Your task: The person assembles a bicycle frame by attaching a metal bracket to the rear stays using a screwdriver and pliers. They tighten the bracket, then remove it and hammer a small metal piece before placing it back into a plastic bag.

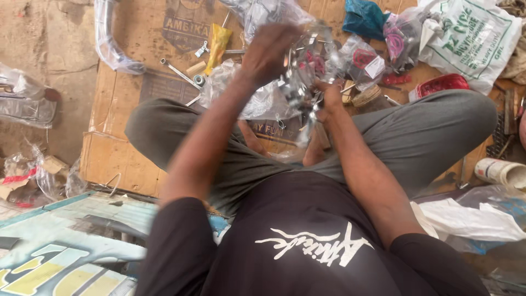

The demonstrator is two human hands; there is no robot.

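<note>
My left hand (268, 52) and right hand (327, 101) each keep a closed grip on the shiny metal part (300, 74). Below lies flattened cardboard (118, 109) with a spanner (181, 73).

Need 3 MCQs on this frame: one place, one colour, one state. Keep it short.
1. Where does the spanner lie?
A. on the flattened cardboard
B. on the person's lap
C. inside the white bag

2. What colour is the small packet beside the spanner?
A. blue
B. yellow
C. black

3. What are the left hand and right hand doing?
A. resting on the knees
B. both raised, on a shiny metal part in clear plastic
C. holding the spanner

Answers: 1 A, it lies on the cardboard ahead of the crossed legs; 2 B, the wrapper is yellow; 3 B, both hands meet at the metal part, blurred.
</note>
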